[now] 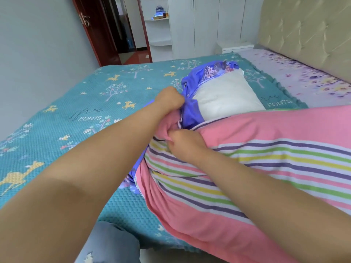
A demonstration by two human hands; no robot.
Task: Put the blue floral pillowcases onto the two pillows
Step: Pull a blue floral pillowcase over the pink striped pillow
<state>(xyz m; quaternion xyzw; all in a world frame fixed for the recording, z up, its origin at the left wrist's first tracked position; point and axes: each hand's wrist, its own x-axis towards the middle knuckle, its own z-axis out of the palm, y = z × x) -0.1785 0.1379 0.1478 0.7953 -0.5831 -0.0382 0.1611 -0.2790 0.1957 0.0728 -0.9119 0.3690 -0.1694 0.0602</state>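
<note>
A pink striped pillow lies across the bed's near right side. My right hand pinches its bunched corner. My left hand grips a blue floral pillowcase just above that corner; more of the blue cloth shows under the pillow's left edge. Behind them lies a white pillow with another blue floral pillowcase crumpled along its far and left sides.
A teal bedspread with deer and tree prints covers the bed. A padded headboard stands at the right, a white wardrobe and shelves behind, a dark red door at the back left.
</note>
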